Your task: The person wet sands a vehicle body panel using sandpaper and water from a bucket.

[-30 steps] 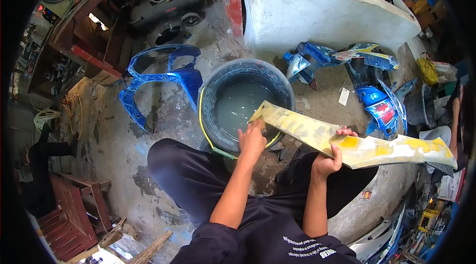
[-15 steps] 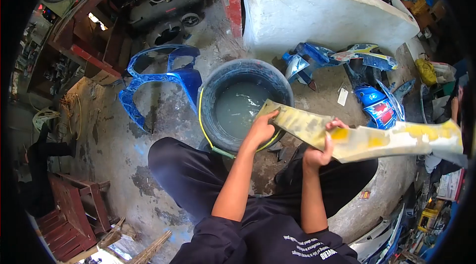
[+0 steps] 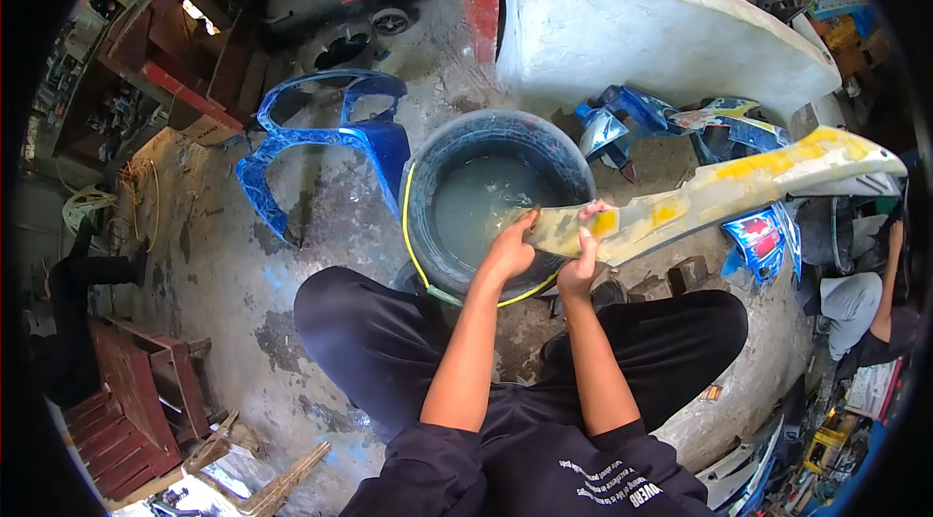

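A long, curved body panel [image 3: 714, 193], blotched beige, white and yellow, slants from the bucket up to the right. My left hand [image 3: 507, 247] is closed around its near end, low inside the bucket's rim; whether anything else is under those fingers is hidden. Farther along, my right hand [image 3: 580, 262] grips the panel's lower edge, thumb up and fingertips showing at the upper side. Below the panel's near end stands a large dark bucket [image 3: 420, 216] with a yellow handle, holding cloudy water [image 3: 466, 201]. That end is at or just above the water; I cannot tell which.
A blue plastic fairing frame [image 3: 374, 150] lies left of the bucket. More blue fairing pieces [image 3: 637, 114] lie right, by a white curved wall [image 3: 661, 31]. A red wooden bench [image 3: 126, 410] stands at lower left. Another person's arm [image 3: 889, 274] shows at far right.
The panel's near end has moved down into the bucket opening, and its far end has swung upward. My right hand has moved left, closer to my left hand. The view has shifted slightly.
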`<act>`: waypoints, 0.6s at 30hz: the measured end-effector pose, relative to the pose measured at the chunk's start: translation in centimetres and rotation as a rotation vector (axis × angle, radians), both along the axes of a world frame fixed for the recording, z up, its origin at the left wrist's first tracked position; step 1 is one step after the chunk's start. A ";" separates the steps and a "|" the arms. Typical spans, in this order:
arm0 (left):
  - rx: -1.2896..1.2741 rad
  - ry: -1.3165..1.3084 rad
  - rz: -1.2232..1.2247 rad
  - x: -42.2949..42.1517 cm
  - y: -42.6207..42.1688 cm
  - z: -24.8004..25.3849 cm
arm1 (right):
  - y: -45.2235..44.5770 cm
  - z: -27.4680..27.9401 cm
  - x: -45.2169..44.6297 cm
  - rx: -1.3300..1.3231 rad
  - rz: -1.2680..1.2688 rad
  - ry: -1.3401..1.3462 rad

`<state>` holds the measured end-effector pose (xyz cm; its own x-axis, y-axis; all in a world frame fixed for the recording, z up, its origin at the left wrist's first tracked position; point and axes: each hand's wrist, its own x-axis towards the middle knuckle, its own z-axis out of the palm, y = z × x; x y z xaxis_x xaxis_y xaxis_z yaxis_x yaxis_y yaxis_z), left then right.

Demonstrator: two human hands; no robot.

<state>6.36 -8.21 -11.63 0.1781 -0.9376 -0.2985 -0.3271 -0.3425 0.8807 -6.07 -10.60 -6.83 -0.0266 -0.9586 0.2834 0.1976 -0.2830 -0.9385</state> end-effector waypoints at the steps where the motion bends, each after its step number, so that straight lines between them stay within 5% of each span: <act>1: 0.014 -0.004 -0.046 0.3 -0.3 -1.3 | 0.2 0.0 -0.1 0.013 -0.028 -0.037; 8: 0.451 -0.018 -0.160 3.6 -3.4 -5.7 | 1.1 1.6 -1.5 0.024 -0.105 -0.150; 10: 0.584 0.266 0.285 3.8 -3.8 -8.3 | 1.4 2.5 -1.5 -0.002 -0.114 -0.177; 11: 0.582 0.262 0.284 4.0 -4.0 -9.3 | 1.6 2.8 -1.3 0.009 -0.129 -0.231; 14: 0.410 0.194 0.085 3.3 -3.6 -8.0 | 1.8 3.3 -1.5 0.007 -0.147 -0.324; 18: 0.121 0.179 -0.045 -2.0 -0.2 3.8 | 1.0 4.6 -2.7 -0.029 -0.184 -0.404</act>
